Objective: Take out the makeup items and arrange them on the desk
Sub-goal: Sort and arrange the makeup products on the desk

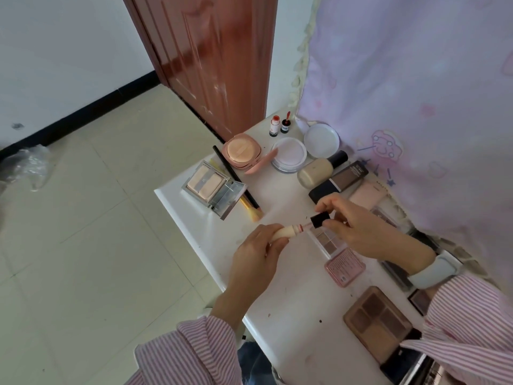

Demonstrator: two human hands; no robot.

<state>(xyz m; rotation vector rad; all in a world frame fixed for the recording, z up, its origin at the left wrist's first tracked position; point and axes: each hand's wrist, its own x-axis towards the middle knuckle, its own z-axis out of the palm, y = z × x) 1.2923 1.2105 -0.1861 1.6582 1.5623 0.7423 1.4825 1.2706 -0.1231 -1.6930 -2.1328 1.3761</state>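
Above the white desk (291,309) my left hand (256,254) grips a small cream tube (286,232). My right hand (358,229) pinches its black cap (319,219), which sits a little off the tube's neck with a pale wand between them. Laid out on the desk are an open silver powder compact (213,187), a pink cushion compact (241,151), a round white powder jar (288,155) with its lid (321,140) beside it, two foundation bottles (322,169), a small pink square case (345,266) and a brown eyeshadow palette (377,323).
Two small red-topped bottles (279,126) stand at the desk's far edge. A black pencil and a pink-tipped brush (249,205) lie beside the silver compact. A lilac curtain (416,93) hangs along the right side. A brown door (216,59) and tiled floor lie to the left.
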